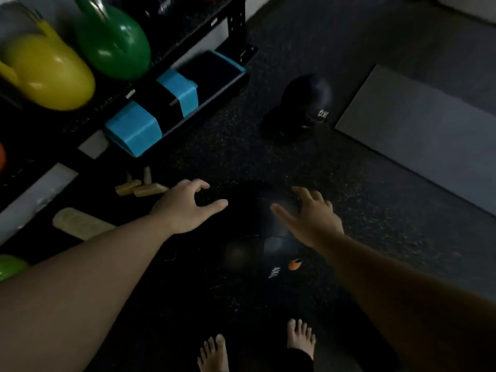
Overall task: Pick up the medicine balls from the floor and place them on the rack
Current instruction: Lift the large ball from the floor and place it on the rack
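The near ball [257, 237], black and hard to make out against the dark floor [375, 237], lies just ahead of the person's bare feet [214, 353], between the two outstretched arms. A second ball [308, 103] sits farther off to the right, beside a grey mat [418, 130]. The left hand [185, 208] and right hand [314, 218] both hang over the near ball with fingers spread, gripping nothing; whether either palm touches it I cannot tell in this light.

The step in hand looks like the first reach for the near ball. To do it well, the hands should go down opposite sides, palms under the widest part, and lift together, since a weighted ball will likely slip from fingertips alone. The rack [236, 28] stands to the far left, holding a yellow kettlebell [45, 73], a green kettlebell [115, 41] and blue-banded pads [177, 92], so the carry is short.

White lettering on the near ball seems to read "4KG", next to an orange mark [294, 264]. The far ball carries white letters too, upside down and blurred; I cannot read them surely.
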{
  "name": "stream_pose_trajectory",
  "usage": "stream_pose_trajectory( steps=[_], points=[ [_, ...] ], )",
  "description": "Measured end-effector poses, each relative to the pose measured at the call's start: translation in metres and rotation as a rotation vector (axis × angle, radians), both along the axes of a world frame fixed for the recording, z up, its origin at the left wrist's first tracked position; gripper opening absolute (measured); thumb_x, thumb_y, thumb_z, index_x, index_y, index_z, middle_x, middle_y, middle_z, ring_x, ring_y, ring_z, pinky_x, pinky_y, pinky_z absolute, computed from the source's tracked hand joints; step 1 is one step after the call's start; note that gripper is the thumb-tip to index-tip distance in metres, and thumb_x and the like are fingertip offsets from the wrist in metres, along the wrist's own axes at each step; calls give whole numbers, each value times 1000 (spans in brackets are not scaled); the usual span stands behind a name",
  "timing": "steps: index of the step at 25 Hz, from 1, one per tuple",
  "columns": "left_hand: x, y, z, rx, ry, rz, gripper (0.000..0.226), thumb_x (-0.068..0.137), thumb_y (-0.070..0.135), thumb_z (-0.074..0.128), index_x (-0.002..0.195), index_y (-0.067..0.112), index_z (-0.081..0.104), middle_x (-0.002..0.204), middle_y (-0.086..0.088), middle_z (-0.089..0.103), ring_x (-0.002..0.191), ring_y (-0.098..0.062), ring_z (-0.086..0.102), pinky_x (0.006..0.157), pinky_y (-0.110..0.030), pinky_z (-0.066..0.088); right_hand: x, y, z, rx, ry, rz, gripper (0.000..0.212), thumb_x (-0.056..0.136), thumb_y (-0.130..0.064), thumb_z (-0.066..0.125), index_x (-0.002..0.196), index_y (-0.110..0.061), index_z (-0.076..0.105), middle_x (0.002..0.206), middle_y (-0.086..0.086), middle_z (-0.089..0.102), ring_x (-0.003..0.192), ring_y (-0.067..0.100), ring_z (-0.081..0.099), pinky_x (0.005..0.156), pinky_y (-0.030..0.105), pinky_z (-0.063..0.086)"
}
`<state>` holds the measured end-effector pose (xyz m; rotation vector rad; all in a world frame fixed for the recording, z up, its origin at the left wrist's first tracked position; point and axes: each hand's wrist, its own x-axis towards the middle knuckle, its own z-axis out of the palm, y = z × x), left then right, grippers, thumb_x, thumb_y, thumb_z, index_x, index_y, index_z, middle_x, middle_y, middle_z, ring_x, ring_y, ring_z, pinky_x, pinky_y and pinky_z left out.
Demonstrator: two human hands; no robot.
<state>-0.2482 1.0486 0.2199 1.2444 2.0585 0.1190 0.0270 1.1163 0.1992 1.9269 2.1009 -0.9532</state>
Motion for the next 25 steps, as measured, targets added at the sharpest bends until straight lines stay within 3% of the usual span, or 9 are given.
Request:
stream_pose_trajectory(
  steps=[4, 9, 19, 22, 25],
  points=[
    [-10, 21, -133, -3, -56, 141, 90, 80, 82, 62, 151, 28, 52, 150, -2, 51, 136, -25, 53, 105, -41, 45, 7, 32, -129, -37, -4, -38, 106, 77, -97, 39, 163, -39, 19, 168, 6, 30, 149, 40, 33, 111, 61, 42],
    [-14, 27, -228, -37, -71, 214, 126, 55, 105, 44, 157, 32, 46, 159, -1, 48, 142, -27, 50, 111, -45, 44, 13, 48, -221, -48, 37, -76, 113, 71, -102, 37, 164, -42, 15, 169, 5, 28, 151, 39, 32, 111, 61, 40],
    [-11, 48, -263, -36, -196, 286, 97, 81, 89, 51, 160, 34, 41, 166, -3, 38, 148, -29, 42, 114, -46, 37, 13, 53, -251, -59, 113, -78, 117, 67, -105, 34, 164, -43, 14, 168, 6, 31, 150, 38, 35, 112, 60, 39],
    [-6, 51, -274, -36, -244, 360, 107, 72, 97, 48, 160, 35, 43, 164, -4, 43, 146, -29, 44, 115, -46, 37, 15, 53, -262, -91, 207, -145, 129, 55, -111, 34, 164, -43, 14, 169, 6, 29, 151, 36, 36, 117, 60, 38],
    [-1, 47, -285, -48, -372, 456, 116, 65, 102, 48, 159, 36, 45, 159, 1, 50, 143, -26, 48, 117, -43, 36, 14, 51, -271, -126, 340, -247, 135, 52, -105, 43, 167, -38, 16, 170, 6, 28, 153, 32, 34, 120, 49, 33]
  ],
)
